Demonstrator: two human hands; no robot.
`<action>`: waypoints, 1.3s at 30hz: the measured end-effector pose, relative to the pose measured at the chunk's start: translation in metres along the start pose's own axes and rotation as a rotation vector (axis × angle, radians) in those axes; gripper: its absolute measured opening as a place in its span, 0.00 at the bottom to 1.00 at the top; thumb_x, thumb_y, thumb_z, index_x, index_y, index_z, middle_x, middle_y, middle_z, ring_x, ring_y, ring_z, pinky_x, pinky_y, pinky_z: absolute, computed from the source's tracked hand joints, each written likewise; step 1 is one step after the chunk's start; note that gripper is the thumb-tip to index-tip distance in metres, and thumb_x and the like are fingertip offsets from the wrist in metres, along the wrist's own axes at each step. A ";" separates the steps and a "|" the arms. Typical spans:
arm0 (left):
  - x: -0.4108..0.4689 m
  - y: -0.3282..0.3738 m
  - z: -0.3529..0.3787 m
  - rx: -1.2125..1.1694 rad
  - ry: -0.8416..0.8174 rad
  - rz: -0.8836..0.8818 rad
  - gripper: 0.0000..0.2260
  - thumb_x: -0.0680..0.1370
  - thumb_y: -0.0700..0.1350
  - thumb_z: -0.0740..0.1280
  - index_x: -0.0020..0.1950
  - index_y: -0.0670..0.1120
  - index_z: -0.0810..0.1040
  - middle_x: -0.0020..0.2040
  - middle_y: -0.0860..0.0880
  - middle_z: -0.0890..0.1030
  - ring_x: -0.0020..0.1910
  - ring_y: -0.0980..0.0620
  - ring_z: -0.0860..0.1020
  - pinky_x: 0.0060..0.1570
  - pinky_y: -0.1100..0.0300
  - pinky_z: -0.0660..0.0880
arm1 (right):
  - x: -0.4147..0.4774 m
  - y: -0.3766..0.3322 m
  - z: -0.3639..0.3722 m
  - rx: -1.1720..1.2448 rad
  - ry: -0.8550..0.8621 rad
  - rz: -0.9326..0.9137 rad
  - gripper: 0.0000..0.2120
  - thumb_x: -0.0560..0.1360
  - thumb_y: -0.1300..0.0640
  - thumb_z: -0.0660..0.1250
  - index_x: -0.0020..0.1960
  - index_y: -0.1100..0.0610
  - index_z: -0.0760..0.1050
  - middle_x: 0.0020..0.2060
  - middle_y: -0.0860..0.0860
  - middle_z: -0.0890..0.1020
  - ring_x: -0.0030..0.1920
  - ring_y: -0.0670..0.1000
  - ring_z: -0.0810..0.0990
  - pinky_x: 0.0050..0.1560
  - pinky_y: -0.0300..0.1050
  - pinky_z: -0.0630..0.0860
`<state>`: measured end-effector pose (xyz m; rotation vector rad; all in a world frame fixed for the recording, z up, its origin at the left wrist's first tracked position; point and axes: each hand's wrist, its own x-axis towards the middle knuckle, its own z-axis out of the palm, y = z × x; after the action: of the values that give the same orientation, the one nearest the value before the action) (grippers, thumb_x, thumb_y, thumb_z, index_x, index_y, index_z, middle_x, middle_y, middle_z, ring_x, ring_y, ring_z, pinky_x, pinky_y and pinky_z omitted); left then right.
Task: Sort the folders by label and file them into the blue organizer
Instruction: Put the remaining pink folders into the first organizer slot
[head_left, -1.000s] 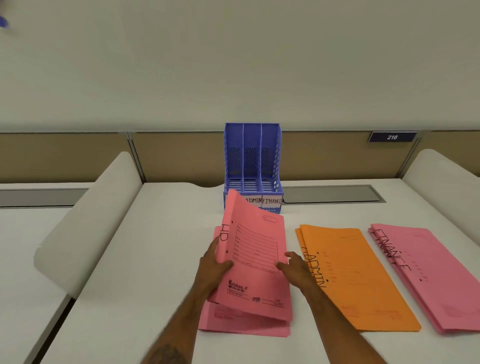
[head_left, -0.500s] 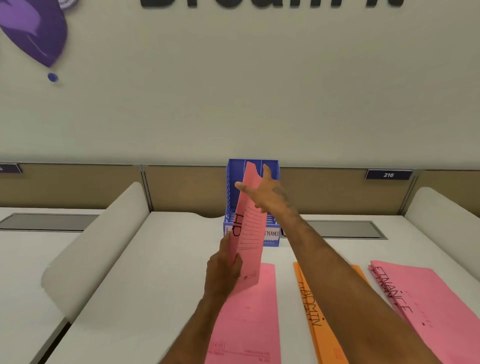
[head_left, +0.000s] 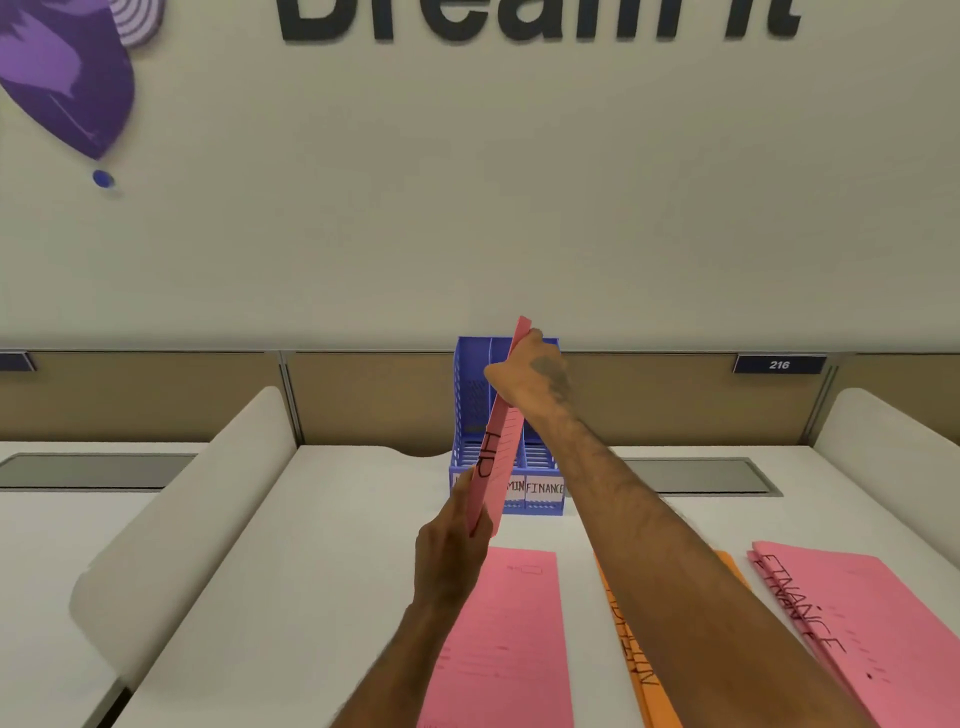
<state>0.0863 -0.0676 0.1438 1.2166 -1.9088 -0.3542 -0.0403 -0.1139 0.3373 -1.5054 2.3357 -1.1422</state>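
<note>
Blue organizer (head_left: 470, 395) stands at the desk's far edge, its visible slots empty (labels partly hidden). In front of it, the left hand (head_left: 451, 545) and right hand (head_left: 530, 376) pinch a tilted pink folder (head_left: 496, 457) marked HR.

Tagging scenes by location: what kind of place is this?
Likely an open-plan office: white desk with tan divider panels, numbered "216" seat plate, large wall lettering, blue plastic file organizer.

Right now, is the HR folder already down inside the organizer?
No, both hands, left and right, hold the HR folder tilted in front of the organizer, not in a slot.
</note>
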 end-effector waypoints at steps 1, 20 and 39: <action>0.005 -0.003 -0.001 -0.005 -0.002 0.002 0.24 0.82 0.48 0.62 0.77 0.50 0.60 0.66 0.47 0.78 0.53 0.45 0.83 0.50 0.47 0.82 | 0.002 -0.004 0.002 0.001 0.018 -0.008 0.23 0.70 0.54 0.69 0.61 0.60 0.67 0.51 0.55 0.77 0.47 0.57 0.78 0.41 0.48 0.76; 0.075 -0.102 0.026 -0.108 -0.206 0.059 0.46 0.63 0.77 0.67 0.75 0.59 0.59 0.71 0.59 0.70 0.63 0.64 0.69 0.57 0.64 0.71 | 0.083 -0.054 0.043 -0.031 0.201 -0.244 0.23 0.69 0.58 0.69 0.60 0.60 0.65 0.41 0.52 0.76 0.38 0.55 0.77 0.35 0.47 0.75; 0.164 -0.199 0.126 0.180 -0.659 -0.097 0.48 0.73 0.64 0.69 0.81 0.50 0.43 0.82 0.49 0.43 0.80 0.48 0.43 0.76 0.50 0.55 | 0.176 -0.005 0.159 -0.027 0.294 -0.448 0.24 0.74 0.61 0.66 0.67 0.63 0.64 0.48 0.61 0.83 0.34 0.58 0.82 0.35 0.44 0.78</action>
<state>0.0822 -0.3284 0.0240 1.4306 -2.4828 -0.7165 -0.0461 -0.3432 0.2769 -2.0676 2.2495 -1.5295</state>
